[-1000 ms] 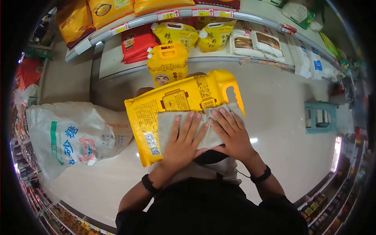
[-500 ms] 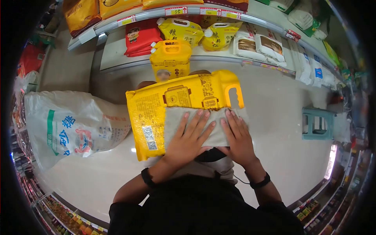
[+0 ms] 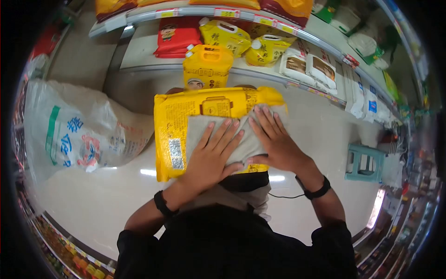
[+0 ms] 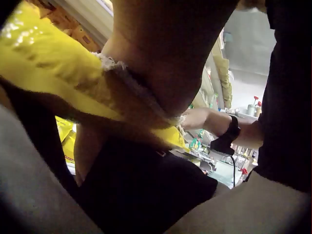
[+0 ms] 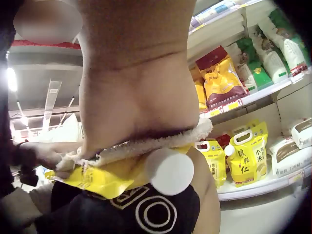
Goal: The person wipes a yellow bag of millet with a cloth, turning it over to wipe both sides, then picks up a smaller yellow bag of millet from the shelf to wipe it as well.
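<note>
A large yellow bag point(image 3: 174, 123) with brown print lies across the person's lap in the head view. Spread over its lower middle is a grey cloth point(image 3: 241, 139). The left hand point(image 3: 211, 153) rests flat on the cloth's left part, fingers spread. On the right part the right hand point(image 3: 278, 142) presses with straight fingers and thumb out. In the right wrist view the cloth's fluffy edge point(image 5: 151, 146) shows under the palm, beside the bag's white cap point(image 5: 169, 171). The left wrist view shows the yellow bag point(image 4: 58, 63) under the left hand; its fingers are hidden there.
A yellow jug-shaped bag point(image 3: 207, 65) stands beyond the lap, before a shelf point(image 3: 158, 64) of red, yellow and white packages. A big white sack point(image 3: 93, 125) stands on the left. At the right is a green stool point(image 3: 364, 162) on the pale floor.
The right hand has slid up and left across the yellow bag with its part of the cloth, which now bunches between the hands. The bag lies more level, its handle now largely out of sight.
</note>
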Demonstrator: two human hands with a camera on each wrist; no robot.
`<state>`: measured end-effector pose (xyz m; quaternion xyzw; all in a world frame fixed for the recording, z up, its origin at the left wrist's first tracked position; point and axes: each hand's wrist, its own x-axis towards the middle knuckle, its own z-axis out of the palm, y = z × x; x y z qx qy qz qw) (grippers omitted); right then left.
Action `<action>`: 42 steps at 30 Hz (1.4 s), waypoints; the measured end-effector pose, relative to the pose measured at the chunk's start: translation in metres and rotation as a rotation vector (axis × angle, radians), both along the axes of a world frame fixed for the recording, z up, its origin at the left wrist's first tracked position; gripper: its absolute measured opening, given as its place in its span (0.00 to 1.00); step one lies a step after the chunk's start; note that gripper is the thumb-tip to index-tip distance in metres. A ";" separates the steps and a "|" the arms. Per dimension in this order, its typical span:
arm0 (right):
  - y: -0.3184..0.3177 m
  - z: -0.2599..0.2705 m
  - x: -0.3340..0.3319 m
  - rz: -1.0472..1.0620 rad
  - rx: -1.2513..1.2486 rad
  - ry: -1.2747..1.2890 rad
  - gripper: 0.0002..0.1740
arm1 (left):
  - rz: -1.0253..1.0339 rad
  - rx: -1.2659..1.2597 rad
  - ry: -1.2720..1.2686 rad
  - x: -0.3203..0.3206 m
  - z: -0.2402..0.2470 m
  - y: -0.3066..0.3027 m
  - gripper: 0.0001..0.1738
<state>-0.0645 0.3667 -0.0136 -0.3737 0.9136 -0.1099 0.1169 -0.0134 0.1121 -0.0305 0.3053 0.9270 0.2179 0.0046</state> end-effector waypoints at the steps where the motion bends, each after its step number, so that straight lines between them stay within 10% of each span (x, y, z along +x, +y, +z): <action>1: -0.004 0.001 -0.007 0.025 0.004 -0.007 0.61 | 0.019 0.013 0.019 -0.001 0.000 -0.004 0.42; 27: -0.167 0.014 -0.115 0.634 0.251 -0.175 0.60 | 0.239 0.141 -0.021 -0.013 -0.023 -0.129 0.53; 42: -0.106 0.004 -0.125 0.210 0.222 -0.439 0.63 | 0.000 -0.137 -0.085 -0.099 -0.014 -0.093 0.47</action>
